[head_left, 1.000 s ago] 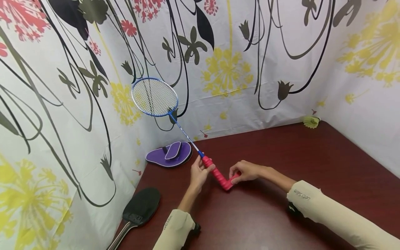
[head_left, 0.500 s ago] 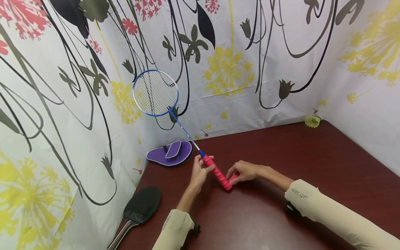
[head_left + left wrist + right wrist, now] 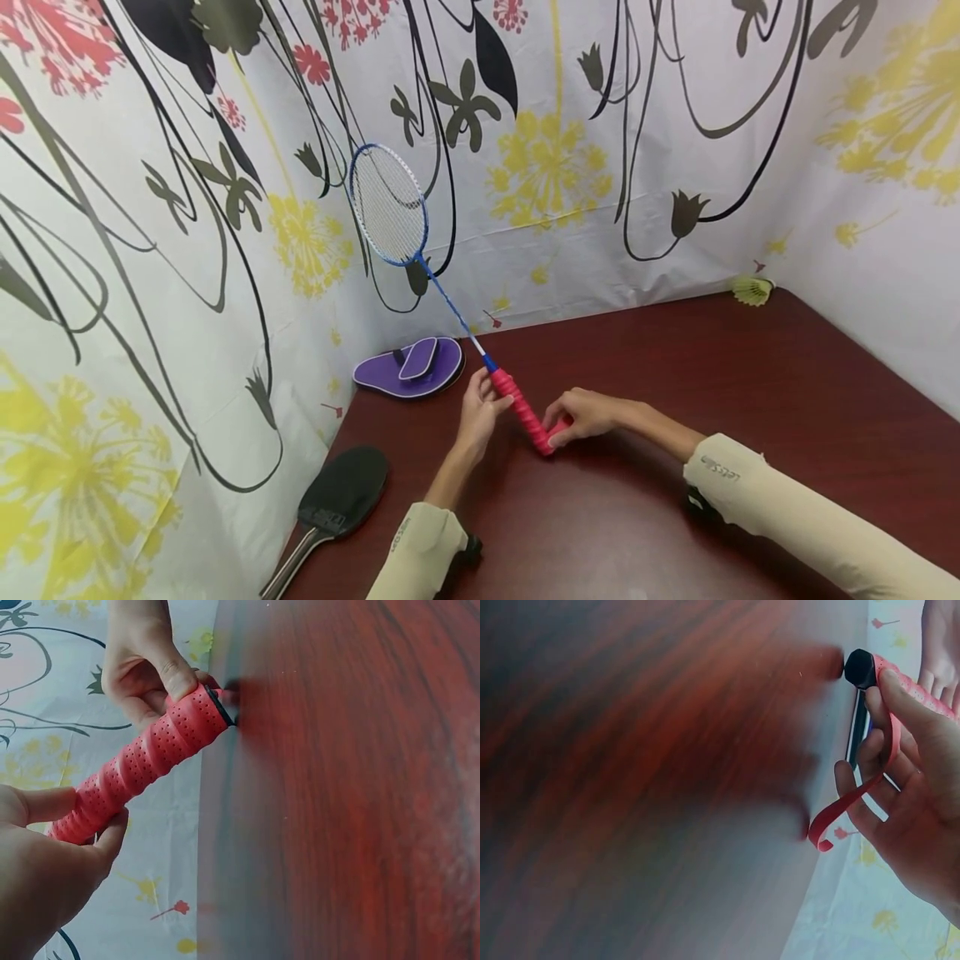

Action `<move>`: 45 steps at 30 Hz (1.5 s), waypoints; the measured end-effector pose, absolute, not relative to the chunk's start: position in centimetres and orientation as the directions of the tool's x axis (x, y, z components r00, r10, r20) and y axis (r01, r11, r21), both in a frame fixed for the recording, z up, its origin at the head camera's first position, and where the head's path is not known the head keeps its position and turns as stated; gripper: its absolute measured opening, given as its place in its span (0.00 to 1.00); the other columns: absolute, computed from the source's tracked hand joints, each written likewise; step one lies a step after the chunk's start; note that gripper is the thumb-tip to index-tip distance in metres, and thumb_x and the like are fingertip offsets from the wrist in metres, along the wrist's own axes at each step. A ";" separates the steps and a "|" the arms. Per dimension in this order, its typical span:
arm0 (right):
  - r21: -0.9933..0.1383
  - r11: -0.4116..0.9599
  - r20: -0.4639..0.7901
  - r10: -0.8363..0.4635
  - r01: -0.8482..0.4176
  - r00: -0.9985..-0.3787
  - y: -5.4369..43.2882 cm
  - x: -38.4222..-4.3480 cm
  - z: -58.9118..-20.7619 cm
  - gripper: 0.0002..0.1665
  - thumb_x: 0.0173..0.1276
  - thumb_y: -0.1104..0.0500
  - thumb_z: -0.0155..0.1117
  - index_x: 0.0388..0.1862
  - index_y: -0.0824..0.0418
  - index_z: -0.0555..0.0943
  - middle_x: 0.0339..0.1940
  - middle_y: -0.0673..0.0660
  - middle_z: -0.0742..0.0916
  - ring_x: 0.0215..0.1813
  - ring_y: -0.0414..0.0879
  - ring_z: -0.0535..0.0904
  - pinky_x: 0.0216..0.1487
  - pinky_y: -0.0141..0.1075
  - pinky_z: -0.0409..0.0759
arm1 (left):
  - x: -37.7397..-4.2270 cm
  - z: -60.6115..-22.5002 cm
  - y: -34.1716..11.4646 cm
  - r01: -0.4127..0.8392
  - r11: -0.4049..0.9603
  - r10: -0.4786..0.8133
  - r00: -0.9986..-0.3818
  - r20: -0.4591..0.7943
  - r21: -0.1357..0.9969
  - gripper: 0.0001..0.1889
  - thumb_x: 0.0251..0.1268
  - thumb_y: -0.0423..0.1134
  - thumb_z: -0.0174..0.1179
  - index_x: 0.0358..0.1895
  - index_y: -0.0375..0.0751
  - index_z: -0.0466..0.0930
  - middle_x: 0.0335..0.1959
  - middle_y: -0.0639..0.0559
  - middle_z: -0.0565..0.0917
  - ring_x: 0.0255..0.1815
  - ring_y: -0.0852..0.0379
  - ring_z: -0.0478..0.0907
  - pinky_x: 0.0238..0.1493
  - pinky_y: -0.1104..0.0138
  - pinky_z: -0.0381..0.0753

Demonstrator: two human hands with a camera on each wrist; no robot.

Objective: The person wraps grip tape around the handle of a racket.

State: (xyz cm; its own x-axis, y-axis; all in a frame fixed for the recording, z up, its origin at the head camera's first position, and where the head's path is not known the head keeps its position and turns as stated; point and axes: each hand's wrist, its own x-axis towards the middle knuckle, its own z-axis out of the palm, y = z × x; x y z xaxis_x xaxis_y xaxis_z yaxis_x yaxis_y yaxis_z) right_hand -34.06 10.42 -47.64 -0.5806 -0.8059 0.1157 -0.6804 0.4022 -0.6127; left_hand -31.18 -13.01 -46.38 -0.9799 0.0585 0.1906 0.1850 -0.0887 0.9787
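Observation:
A blue and white badminton racket (image 3: 388,204) slants up and to the left over the table in the head view, its head raised. Its handle is wrapped in red perforated grip tape (image 3: 142,763). My left hand (image 3: 477,417) holds the upper part of the wrapped handle between thumb and fingers. At the butt end, my right hand (image 3: 591,413) pinches the tape, thumb beside the black end cap (image 3: 860,669). From under that thumb, a loose tape tail (image 3: 847,799) runs across the fingers and curls at its tip.
A dark red-brown table (image 3: 660,367) lies beneath. A purple paddle case (image 3: 420,367) sits at its back left, and a black table tennis paddle (image 3: 345,492) at the left edge. A yellow-green shuttlecock (image 3: 752,290) rests in the far right corner. Flower-printed cloth (image 3: 600,183) hangs behind.
The racket has turned about its shaft, so its head looks narrower, and the head has risen and shifted slightly right. Less of the loose tape shows by the right hand. Both hands stay nearly in place.

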 end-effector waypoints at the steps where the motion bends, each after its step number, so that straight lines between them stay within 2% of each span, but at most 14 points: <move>1: -0.620 0.404 0.111 -0.803 -0.672 -0.586 10.3 -34.0 -47.7 0.11 0.67 0.49 0.77 0.43 0.53 0.89 0.23 0.41 0.85 0.25 0.33 0.75 0.27 0.26 0.72 | -31.2 -46.5 -13.0 0.184 -0.091 0.052 -0.981 0.189 0.979 0.32 0.63 0.17 0.58 0.71 0.29 0.65 0.64 0.26 0.78 0.60 0.44 0.81 0.56 0.66 0.80; 7: -0.632 0.397 0.122 -0.797 -0.666 -0.591 9.9 -33.6 -47.8 0.12 0.66 0.49 0.77 0.41 0.53 0.88 0.22 0.42 0.86 0.24 0.33 0.76 0.26 0.26 0.72 | -31.1 -47.2 -13.2 0.180 -0.098 -0.011 -0.984 0.180 0.979 0.28 0.63 0.19 0.59 0.68 0.29 0.67 0.62 0.29 0.81 0.56 0.47 0.82 0.51 0.66 0.83; 13: -0.621 0.401 0.140 -0.789 -0.674 -0.599 9.6 -33.3 -48.0 0.12 0.65 0.48 0.79 0.39 0.53 0.86 0.22 0.41 0.85 0.23 0.33 0.77 0.24 0.26 0.72 | -31.2 -47.6 -13.0 0.187 -0.056 -0.075 -0.980 0.183 0.981 0.29 0.62 0.28 0.71 0.64 0.33 0.69 0.57 0.37 0.84 0.61 0.40 0.81 0.53 0.66 0.83; 16: -0.604 0.416 0.150 -0.778 -0.680 -0.610 9.5 -33.2 -48.0 0.15 0.62 0.46 0.80 0.35 0.52 0.85 0.22 0.40 0.83 0.23 0.33 0.75 0.25 0.26 0.71 | -31.4 -47.8 -12.9 0.184 -0.017 -0.101 -0.978 0.181 0.983 0.30 0.60 0.30 0.74 0.63 0.35 0.71 0.55 0.40 0.83 0.57 0.42 0.82 0.51 0.65 0.83; 21: -0.577 0.425 0.165 -0.776 -0.698 -0.608 9.6 -33.2 -47.7 0.15 0.62 0.46 0.80 0.29 0.51 0.83 0.22 0.38 0.82 0.25 0.33 0.73 0.27 0.26 0.71 | -31.4 -47.8 -12.8 0.175 0.039 -0.123 -0.976 0.178 0.984 0.30 0.58 0.29 0.75 0.64 0.35 0.73 0.56 0.37 0.83 0.53 0.47 0.84 0.51 0.61 0.85; 25: -0.600 0.395 0.161 -0.792 -0.696 -0.589 10.1 -33.4 -47.4 0.11 0.65 0.51 0.79 0.28 0.51 0.85 0.23 0.39 0.86 0.27 0.34 0.79 0.30 0.25 0.75 | -31.3 -47.5 -12.9 0.165 0.051 -0.121 -0.978 0.171 0.985 0.31 0.59 0.27 0.73 0.66 0.34 0.73 0.58 0.34 0.83 0.56 0.44 0.83 0.55 0.57 0.84; 30: -0.638 0.387 0.145 -0.789 -0.666 -0.598 10.5 -33.6 -47.6 0.10 0.64 0.53 0.79 0.27 0.53 0.87 0.23 0.42 0.88 0.29 0.35 0.83 0.31 0.25 0.77 | -31.4 -47.4 -13.0 0.175 0.009 -0.091 -0.980 0.175 0.984 0.32 0.59 0.22 0.70 0.69 0.29 0.71 0.57 0.32 0.83 0.57 0.41 0.83 0.52 0.60 0.85; 34: -0.662 0.387 0.127 -0.786 -0.642 -0.605 10.5 -33.7 -47.8 0.10 0.64 0.54 0.80 0.30 0.55 0.87 0.23 0.43 0.89 0.29 0.37 0.85 0.31 0.25 0.78 | -31.4 -47.5 -13.2 0.179 -0.061 -0.055 -0.983 0.176 0.982 0.34 0.59 0.19 0.67 0.70 0.26 0.68 0.54 0.35 0.84 0.56 0.41 0.84 0.49 0.64 0.87; 38: -0.671 0.386 0.105 -0.795 -0.633 -0.597 10.3 -33.8 -47.6 0.11 0.64 0.53 0.79 0.39 0.57 0.87 0.24 0.45 0.88 0.28 0.38 0.84 0.31 0.27 0.77 | -31.3 -47.4 -13.3 0.177 -0.097 -0.022 -0.984 0.176 0.979 0.33 0.61 0.19 0.64 0.71 0.26 0.66 0.56 0.32 0.82 0.54 0.43 0.85 0.49 0.64 0.87; 41: -0.661 0.393 0.088 -0.805 -0.639 -0.587 10.0 -33.8 -47.4 0.13 0.65 0.53 0.78 0.44 0.57 0.88 0.23 0.45 0.87 0.27 0.36 0.82 0.30 0.26 0.75 | -31.4 -47.3 -13.4 0.179 -0.073 -0.003 -0.984 0.179 0.981 0.32 0.63 0.20 0.63 0.72 0.26 0.66 0.58 0.30 0.81 0.54 0.45 0.84 0.50 0.66 0.85; 45: -0.663 0.384 0.069 -0.823 -0.642 -0.564 9.8 -33.8 -47.4 0.13 0.67 0.54 0.77 0.45 0.58 0.89 0.22 0.44 0.87 0.25 0.31 0.78 0.28 0.25 0.72 | -31.2 -47.3 -13.5 0.193 -0.026 0.009 -0.981 0.193 0.981 0.32 0.64 0.22 0.63 0.72 0.29 0.66 0.60 0.30 0.82 0.58 0.45 0.81 0.53 0.68 0.80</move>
State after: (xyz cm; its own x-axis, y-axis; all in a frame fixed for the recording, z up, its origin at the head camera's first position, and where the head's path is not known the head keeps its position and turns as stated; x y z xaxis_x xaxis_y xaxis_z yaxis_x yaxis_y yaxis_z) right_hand -33.78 9.80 -47.40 -0.5641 -0.8228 0.0691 -0.6420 0.3844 -0.6634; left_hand -31.23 -13.54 -47.27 -0.9812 0.0093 0.1928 0.1926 -0.0258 0.9809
